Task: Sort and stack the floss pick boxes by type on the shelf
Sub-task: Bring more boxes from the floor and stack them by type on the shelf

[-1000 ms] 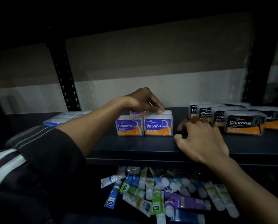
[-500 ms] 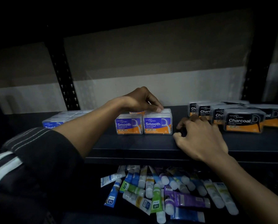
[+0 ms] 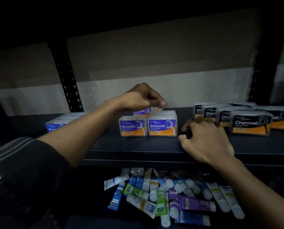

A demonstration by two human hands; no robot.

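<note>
Fingers (image 3: 159,101) of the left hand (image 3: 141,98) pinch a purple box (image 3: 140,111), two matching boxes (image 3: 162,125) just below it; the right hand (image 3: 205,139) rests loosely curled, empty, on the shelf (image 3: 138,144).

Head camera looks down, close, onto shelf (image 3: 138,144).

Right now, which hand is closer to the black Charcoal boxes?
The right hand. It rests on the shelf just beside the Charcoal boxes, fingers close to them. The left hand is farther away, holding a Smooth box.
</note>
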